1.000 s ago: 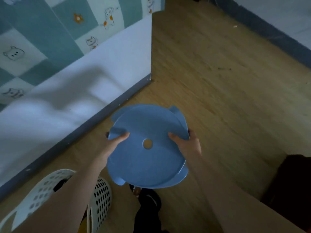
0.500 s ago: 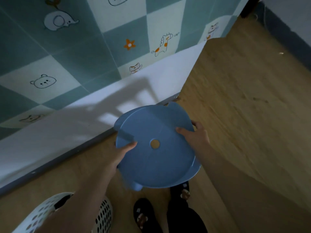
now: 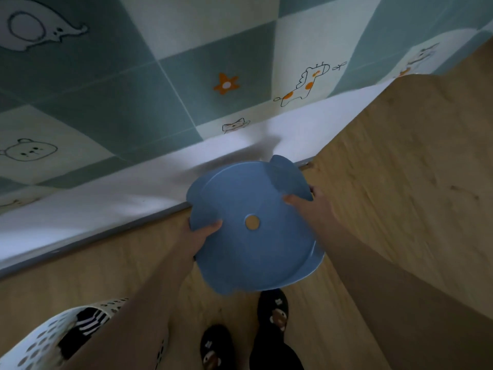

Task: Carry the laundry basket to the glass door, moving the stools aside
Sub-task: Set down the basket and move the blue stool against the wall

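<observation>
I have the blue stool [image 3: 253, 225] gripped by its seat rim: left hand [image 3: 197, 236] at 9 o'clock, right hand [image 3: 310, 204] at 2 o'clock. The white laundry basket [image 3: 40, 340] sits at 7 o'clock on the wooden floor [image 3: 400, 169].

A single wide-angle camera is sitting on the person's head and looking steeply down and forward, so the wooden floor [image 3: 400, 182] is filling the frame from 1 o'clock round to 7 o'clock, while the tiled wall [image 3: 133, 89] is leaning across from 9 to 12 o'clock. It is viewing at arm's length: both forearms are reaching in from the bottom edge toward the centre, and the person's slippers [image 3: 272, 313] are showing directly below at 6 o'clock. Straight lines are bending toward the edges. No second view is sharing the scene.
</observation>
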The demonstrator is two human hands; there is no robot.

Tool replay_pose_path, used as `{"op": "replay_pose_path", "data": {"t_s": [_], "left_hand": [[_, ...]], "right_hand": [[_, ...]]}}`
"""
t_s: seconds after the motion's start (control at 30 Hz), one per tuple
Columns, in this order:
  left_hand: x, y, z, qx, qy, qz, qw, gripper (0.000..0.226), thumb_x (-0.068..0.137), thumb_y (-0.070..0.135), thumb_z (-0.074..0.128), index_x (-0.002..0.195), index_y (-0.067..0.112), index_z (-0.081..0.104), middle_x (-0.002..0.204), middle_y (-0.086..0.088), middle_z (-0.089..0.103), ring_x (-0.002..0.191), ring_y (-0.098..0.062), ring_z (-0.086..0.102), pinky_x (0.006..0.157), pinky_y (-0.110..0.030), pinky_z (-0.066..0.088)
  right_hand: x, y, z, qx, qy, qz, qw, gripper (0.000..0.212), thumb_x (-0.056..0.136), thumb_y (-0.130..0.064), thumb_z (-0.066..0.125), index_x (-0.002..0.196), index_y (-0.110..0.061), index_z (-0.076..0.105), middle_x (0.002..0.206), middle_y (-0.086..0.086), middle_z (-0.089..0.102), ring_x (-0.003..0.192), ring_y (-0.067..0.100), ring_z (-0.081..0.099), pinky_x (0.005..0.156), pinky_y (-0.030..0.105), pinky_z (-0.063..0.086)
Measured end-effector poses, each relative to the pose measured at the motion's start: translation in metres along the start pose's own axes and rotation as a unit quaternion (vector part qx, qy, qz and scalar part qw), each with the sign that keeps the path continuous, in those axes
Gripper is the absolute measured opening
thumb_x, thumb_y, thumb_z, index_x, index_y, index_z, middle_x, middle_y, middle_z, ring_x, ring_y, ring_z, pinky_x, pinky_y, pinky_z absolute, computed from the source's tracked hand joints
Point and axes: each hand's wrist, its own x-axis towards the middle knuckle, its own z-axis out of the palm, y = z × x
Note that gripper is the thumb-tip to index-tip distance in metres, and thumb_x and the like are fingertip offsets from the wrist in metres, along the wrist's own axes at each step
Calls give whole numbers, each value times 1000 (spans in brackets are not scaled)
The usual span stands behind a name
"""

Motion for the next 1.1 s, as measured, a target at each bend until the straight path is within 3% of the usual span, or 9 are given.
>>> {"op": "replay_pose_path", "data": {"t_s": [0.1,0.27,0.37,0.5,0.6,0.7,0.8,0.97,1.1], "left_hand": [[16,1,6,7,10,-5,1000,58,82,21,72,136,14,52,134,-4,60,119,-26,59,102,-47,46],[22,-2,19,26,12,-18,999,61,82,23,73,137,17,49,132,-1,61,114,-25,61,96,-45,50],[18,0,23,57,9,-5,998,62,81,26,73,137,16,49,136,-4,59,122,-28,57,102,-48,47],[-2,13,10,143,70,23,987,84,81,35,72,151,15,28,157,-8,31,140,-27,36,102,-33,36],[-19,24,-11,196,96,55,974,81,84,38,68,151,17,27,159,-4,29,142,-23,34,105,-31,33],[-41,30,-34,218,103,70,968,78,84,43,66,150,19,32,156,-4,34,138,-22,39,105,-32,38],[-72,30,-63,211,107,92,967,72,84,44,66,146,20,38,150,-4,41,119,-15,48,81,-20,41],[-125,7,-172,224,134,136,956,63,82,47,66,137,23,48,136,-2,53,82,6,49,65,-15,37],[-147,-1,-232,246,138,150,948,61,81,46,67,134,21,52,140,-6,52,104,-9,50,76,-19,38]], "right_hand": [[17,2,0,-17,1,7,1000,76,62,-47,75,130,-25,49,104,-10,62,94,18,63,80,41,55],[25,4,-9,-70,40,9,997,76,69,-45,73,135,-20,46,124,1,60,109,27,59,92,51,50],[20,-2,-11,-98,49,-7,994,70,77,-36,68,139,-19,42,129,4,57,113,29,57,93,51,48],[-7,-15,0,-136,87,-61,985,65,82,-27,62,142,-22,37,130,6,56,112,30,56,92,46,48],[-34,-29,14,-192,130,-114,966,62,81,-21,59,140,-21,39,132,9,53,117,33,51,96,49,44],[-67,-39,30,-208,131,-137,960,56,83,-17,58,138,-17,43,136,11,50,125,31,45,102,48,40],[-106,-44,53,-204,121,-150,960,52,85,-16,58,135,-17,46,132,12,54,123,31,46,102,45,40],[-200,-38,131,-198,109,-185,957,45,87,-14,57,131,-15,51,130,14,57,121,32,48,96,37,39],[-243,-35,173,-182,109,-187,959,40,87,-14,54,127,-15,54,124,14,61,116,31,53,96,38,41]]}}
